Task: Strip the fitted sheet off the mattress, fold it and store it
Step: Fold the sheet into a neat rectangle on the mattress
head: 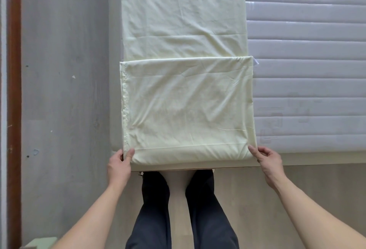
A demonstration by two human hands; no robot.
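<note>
The pale yellow fitted sheet [184, 51] lies as a long narrow strip along the left side of the bare quilted mattress [309, 70]. Its near end is folded back over itself into a square panel [186, 108] that reaches the foot edge. My left hand [120, 161] pinches the near left corner of that fold, thumb on top. At the near right corner my right hand [267, 159] grips the fold the same way. A small white tag [256, 61] sticks out at the panel's far right corner.
A grey wall [65, 90] runs close along the left of the bed, with a brown wooden strip [13, 90] further left. Light wooden floor [297, 179] lies below the bed's foot edge. My legs in dark trousers [182, 219] stand against it.
</note>
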